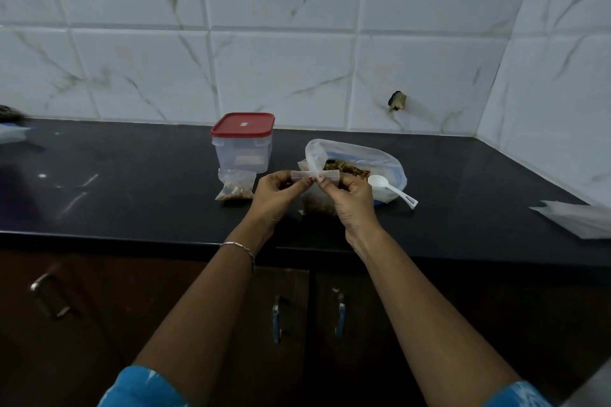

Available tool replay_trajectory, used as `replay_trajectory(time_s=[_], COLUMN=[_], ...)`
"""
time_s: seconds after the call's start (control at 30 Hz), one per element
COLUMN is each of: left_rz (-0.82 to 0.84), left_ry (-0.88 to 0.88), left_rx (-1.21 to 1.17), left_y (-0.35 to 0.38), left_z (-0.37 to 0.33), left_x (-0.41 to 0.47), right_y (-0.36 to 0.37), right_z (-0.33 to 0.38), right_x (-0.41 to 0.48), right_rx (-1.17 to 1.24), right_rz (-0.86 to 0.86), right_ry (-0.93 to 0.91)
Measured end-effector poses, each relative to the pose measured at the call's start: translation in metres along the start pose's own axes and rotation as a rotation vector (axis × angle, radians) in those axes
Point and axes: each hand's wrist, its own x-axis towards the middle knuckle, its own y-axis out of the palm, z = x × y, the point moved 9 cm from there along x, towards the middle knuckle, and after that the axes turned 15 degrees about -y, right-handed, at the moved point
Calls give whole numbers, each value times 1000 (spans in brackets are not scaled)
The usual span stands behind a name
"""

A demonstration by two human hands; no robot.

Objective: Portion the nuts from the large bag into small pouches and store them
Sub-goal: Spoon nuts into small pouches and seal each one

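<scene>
Small pouch (315, 206) right in front of the body, over the near part of the black counter (132, 182), and both hands are on it: the left hand (277, 198) pinches the left end of the sealing strip (299, 174), the right hand (353, 205) pinches it near the middle between thumb and finger, so neither hand is free. That strip is the thing to watch: its long axis runs straight across, left to right and about level, with the nut-filled belly of the pouch hanging below between the two hands. By my reading this is the sealing step, and the press would travel along that line; the right end of the strip pokes out past the pinch, so the right hand looks the nearer one to finish it. And after that? The box with the red lid (243, 142) stands behind and to the left, lid on, nearer the left hand. Count time: one large bag (357, 158) lying open-mouthed just behind the hands, nuts showing inside; one white scoop (390, 187) resting on that bag, handle pointing right; one filled pouch (236, 187) lying just in front of the box, so two pouches with nuts in all, one box, one scoop, one big bag. Far right, a flat pile of empty pouches (575, 218), number too hard to tell
</scene>
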Motion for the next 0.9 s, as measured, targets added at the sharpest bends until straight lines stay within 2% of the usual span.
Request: replay_trajectory(time_s=[0.4,0.53,0.73,0.9], left_rz=[-15,-52,-62,-188], left_ry=[19,9,12,-3], left_rx=[-19,-23,-26,-37], left_y=[-1,-5,-3,-17], left_z=[-3,-2,-2,2], left_x=[-3,-2,-2,2], right_y=[4,-4,-6,-26], right_z=[3,-3,-4,-5], right_x=[0,0,-1,0], right_rx=[-70,17,-5,3], right_rz=[8,-77,-129,-315], right_ry=[-35,32,23,11])
